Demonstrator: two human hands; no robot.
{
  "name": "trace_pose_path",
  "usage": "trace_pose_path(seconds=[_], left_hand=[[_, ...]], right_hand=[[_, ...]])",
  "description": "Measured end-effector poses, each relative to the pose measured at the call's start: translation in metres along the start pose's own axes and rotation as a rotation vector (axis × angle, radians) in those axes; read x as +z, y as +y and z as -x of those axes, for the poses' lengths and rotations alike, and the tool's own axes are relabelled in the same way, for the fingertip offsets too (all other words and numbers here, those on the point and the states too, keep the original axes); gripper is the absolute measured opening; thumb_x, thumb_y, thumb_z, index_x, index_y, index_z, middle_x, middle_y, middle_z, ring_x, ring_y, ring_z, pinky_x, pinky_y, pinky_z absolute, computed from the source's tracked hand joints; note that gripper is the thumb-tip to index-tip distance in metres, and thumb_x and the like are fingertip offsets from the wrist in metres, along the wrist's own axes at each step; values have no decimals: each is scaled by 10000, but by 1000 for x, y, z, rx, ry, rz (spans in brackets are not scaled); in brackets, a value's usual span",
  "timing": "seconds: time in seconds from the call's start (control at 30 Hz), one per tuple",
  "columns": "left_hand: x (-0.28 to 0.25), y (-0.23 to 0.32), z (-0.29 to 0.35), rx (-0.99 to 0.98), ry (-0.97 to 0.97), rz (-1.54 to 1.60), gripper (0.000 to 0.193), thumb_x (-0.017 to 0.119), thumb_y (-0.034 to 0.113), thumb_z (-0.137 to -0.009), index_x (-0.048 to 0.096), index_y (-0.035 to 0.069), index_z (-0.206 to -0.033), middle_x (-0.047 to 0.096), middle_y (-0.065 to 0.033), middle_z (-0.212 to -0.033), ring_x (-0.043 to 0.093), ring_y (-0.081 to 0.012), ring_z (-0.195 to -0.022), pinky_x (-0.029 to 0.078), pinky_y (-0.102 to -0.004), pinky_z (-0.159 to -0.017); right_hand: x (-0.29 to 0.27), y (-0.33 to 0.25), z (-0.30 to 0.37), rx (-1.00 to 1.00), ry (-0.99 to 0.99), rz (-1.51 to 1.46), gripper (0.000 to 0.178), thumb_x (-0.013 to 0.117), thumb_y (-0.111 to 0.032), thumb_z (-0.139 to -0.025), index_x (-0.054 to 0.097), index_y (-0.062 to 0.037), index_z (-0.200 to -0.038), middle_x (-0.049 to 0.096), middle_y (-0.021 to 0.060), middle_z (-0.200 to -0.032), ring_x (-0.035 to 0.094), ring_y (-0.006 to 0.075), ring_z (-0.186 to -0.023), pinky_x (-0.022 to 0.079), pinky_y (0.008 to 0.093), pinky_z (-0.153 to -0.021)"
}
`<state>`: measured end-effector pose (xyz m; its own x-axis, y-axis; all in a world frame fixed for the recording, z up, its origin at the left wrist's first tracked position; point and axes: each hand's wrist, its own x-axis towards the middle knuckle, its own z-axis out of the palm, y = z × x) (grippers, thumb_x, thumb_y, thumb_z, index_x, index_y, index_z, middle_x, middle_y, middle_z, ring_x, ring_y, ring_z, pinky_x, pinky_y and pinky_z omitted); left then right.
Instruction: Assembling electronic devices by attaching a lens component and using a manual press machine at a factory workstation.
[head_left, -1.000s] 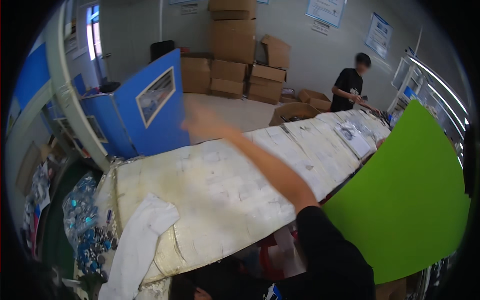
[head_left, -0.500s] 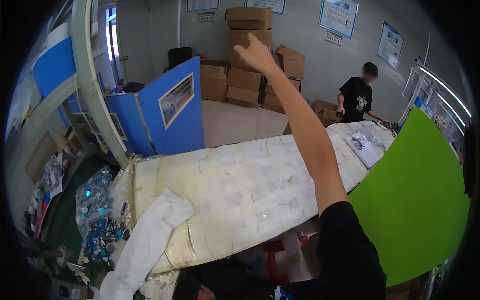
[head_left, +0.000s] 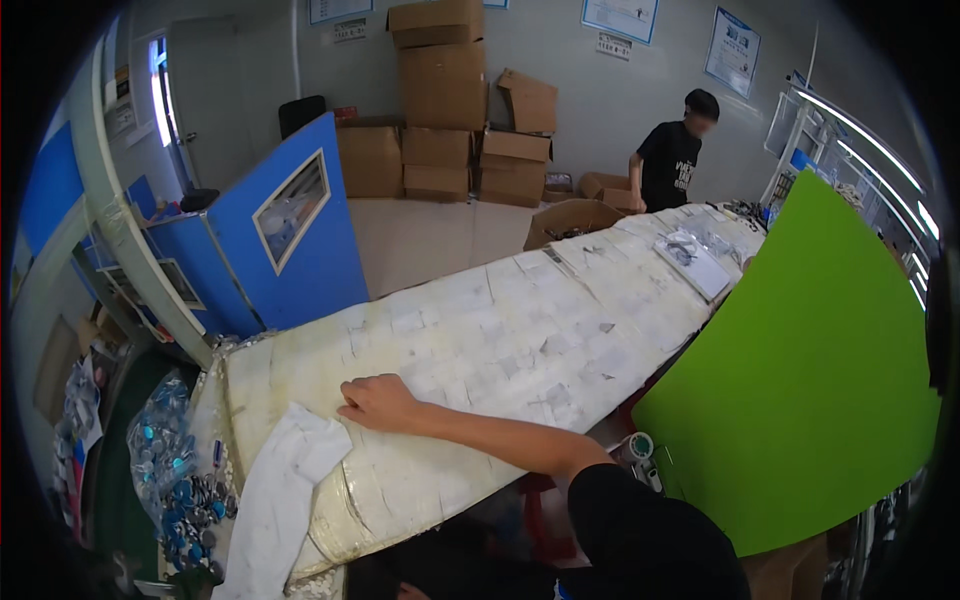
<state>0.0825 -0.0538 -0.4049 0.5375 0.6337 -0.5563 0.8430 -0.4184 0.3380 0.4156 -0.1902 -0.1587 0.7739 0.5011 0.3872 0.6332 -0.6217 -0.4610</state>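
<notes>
My right hand (head_left: 380, 402) rests low over the padded white-yellow table (head_left: 480, 330), its fingers curled in, with nothing visible in them. Just left of the fingertips, a white cloth (head_left: 285, 490) hangs over the table's near left end; a small gap shows between cloth and hand. Of my left hand (head_left: 411, 592), only a sliver of skin seems to show at the lower edge, with its fingers hidden. Beyond the cloth, a clear plastic bag (head_left: 160, 430) lies next to a heap of small blue and silver round pieces (head_left: 195, 515).
A green panel (head_left: 790, 400) stands along the right. At the table's far end are a white box (head_left: 692, 265) and a co-worker in black (head_left: 668, 165). A blue partition (head_left: 300, 240) stands behind the table, with cardboard boxes (head_left: 445, 90) at the wall. A tape roll (head_left: 640, 445) sits below the table's near edge.
My right arm has come down from pointing toward the boxes, and the hand is now over the table by the cloth, its fingers curled. The view has shifted somewhat to the right.
</notes>
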Motion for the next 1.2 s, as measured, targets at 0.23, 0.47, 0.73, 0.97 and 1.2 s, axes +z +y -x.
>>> trace_pose_path(seconds=[0.23,0.47,0.73,0.97,1.2], left_hand=[[15,-7,-1,60,105,-54,470,478,421,-854,510,7,-1074,551,-221,-995,523,-378,-930,391,-478,-802],[29,-15,-6,120,234,-78,419,447,424,-867,559,35,-973,581,-197,-887,554,-373,-828,423,-471,-708],[38,-21,-14,157,420,-84,416,412,428,-883,615,66,-857,616,-170,-765,590,-367,-711,459,-463,-599],[27,-19,-5,117,441,-120,420,399,421,-890,626,71,-845,621,-175,-740,594,-377,-688,466,-468,-578],[25,-17,-3,63,427,-103,409,411,418,-882,628,72,-854,621,-180,-748,598,-375,-692,468,-471,-582]], right_hand=[[13,-4,1,-23,198,-21,232,576,-258,-798,494,-73,-685,565,65,-635,566,258,-584,430,376,-515],[17,-5,2,-37,212,15,230,570,-242,-792,476,-68,-675,533,73,-624,548,279,-570,417,392,-511],[13,1,5,-27,223,35,210,574,-239,-781,493,-72,-685,545,73,-626,556,268,-568,425,386,-514],[14,-6,-2,-33,226,8,213,577,-239,-784,501,-76,-670,554,67,-620,562,262,-568,431,381,-515],[12,-5,2,2,192,-18,232,575,-251,-786,511,-80,-643,574,66,-629,556,259,-558,433,375,-514]])
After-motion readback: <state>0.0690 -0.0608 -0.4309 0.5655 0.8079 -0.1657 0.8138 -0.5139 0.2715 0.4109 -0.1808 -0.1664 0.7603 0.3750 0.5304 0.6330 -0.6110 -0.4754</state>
